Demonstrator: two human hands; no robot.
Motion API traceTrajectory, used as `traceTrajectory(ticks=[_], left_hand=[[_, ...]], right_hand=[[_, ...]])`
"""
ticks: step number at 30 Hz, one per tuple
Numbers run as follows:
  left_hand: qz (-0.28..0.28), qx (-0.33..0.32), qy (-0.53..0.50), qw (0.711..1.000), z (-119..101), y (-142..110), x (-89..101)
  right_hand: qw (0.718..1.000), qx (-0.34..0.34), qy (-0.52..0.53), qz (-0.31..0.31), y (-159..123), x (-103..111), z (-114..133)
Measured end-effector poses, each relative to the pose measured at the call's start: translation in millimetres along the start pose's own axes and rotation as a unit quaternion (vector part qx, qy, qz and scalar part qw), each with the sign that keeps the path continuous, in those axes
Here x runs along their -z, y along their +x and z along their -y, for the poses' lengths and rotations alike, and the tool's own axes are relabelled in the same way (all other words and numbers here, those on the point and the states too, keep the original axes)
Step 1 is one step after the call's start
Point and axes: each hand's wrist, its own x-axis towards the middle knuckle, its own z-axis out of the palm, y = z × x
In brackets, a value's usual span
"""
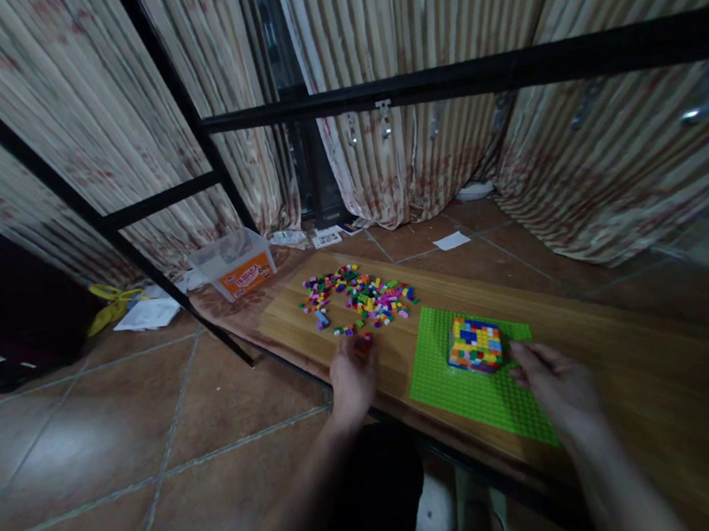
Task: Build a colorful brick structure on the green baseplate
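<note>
Multicolour block (pixel 475 344) is seated on the green plate (pixel 454 400), in its far half, with bare studs visible around it. Plate is laid flat on the wooden desk (pixel 678 397), right of the loose bricks (pixel 372 298). Right hand (pixel 556 382) is held at the block's right side, over the plate's right edge, fingers bent toward the block; whether anything is pinched in that grip, or whether the block is touched, cannot be told. Left hand (pixel 353 379) is placed at the desk's near edge, just below the loose pile, fingertips at some red bricks (pixel 363 343); grip is partly curled, but whether a brick is grasped cannot be told. Loose bricks are scattered in many colours, pink and purple among them, well left of the block. Clear box (pixel 237 263) with an orange label is parked at the desk's left end. Striped curtains (pixel 427 21) are hung behind, crossed by a black frame (pixel 435 81). White paper (pixel 452 240) is left on the tiled floor (pixel 119 418) past the desk
</note>
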Motion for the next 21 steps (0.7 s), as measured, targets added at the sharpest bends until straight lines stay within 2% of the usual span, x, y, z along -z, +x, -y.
traceTrajectory(ticks=[4, 10, 16, 21], left_hand=[[-0.011, -0.031, 0.114, 0.993, 13.4, 9.5, 8.3], [-0.001, -0.034, 0.182, 0.983, 12.6, 11.6, 5.1], [0.010, -0.057, 0.194, 0.979, 13.5, 9.6, 4.0], [-0.001, -0.079, 0.139, 0.987, 12.2, 7.0, 5.3]], right_hand=[[0.999, 0.024, -0.032, 0.001, 0.6, -3.1, -2.8], [0.997, 0.048, -0.058, 0.005, 1.2, -0.9, -7.7], [0.997, 0.050, -0.054, 0.016, -0.9, -3.9, -3.6], [0.997, 0.039, -0.054, 0.023, -1.3, -5.4, -2.3]])
